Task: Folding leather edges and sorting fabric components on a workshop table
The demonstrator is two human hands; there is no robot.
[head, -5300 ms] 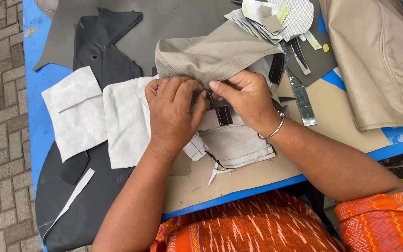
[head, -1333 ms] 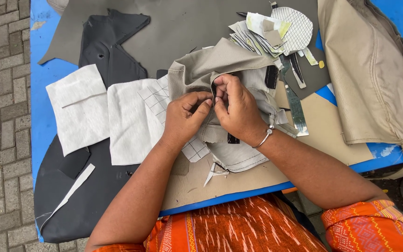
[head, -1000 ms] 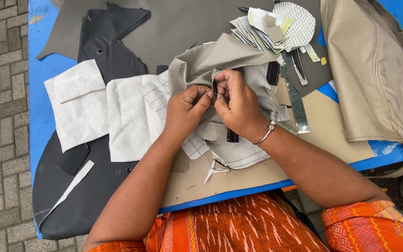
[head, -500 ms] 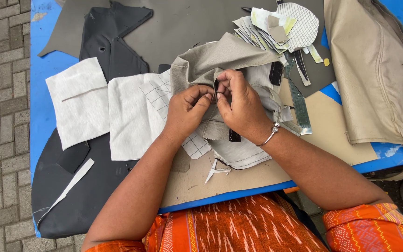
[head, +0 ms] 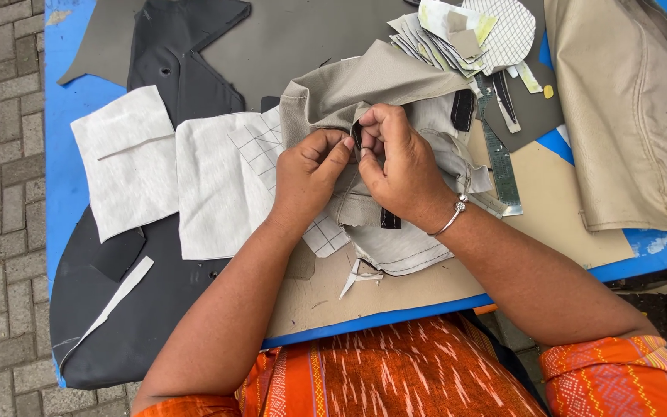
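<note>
A folded beige leather-like piece (head: 364, 85) with black tabs lies in the middle of the blue table (head: 63, 154). My left hand (head: 310, 174) and my right hand (head: 395, 166) meet at its folded edge. Both pinch a small black strip (head: 357, 134) and the beige material between thumbs and fingertips. A silver bangle sits on my right wrist. The lower part of the piece, with a second black tab (head: 390, 218), is partly hidden under my right hand.
White lining pieces (head: 125, 158) and a checked white piece (head: 256, 147) lie to the left. Dark grey sheets (head: 179, 62) cover the table's left and back. A stack of paper patterns (head: 457, 35), a metal ruler (head: 499, 162) and a large beige cover (head: 627, 116) sit right.
Earlier my hands pressed flat on the beige piece. They have since lifted to its folded edge and pinched it together. In the last second they barely moved.
</note>
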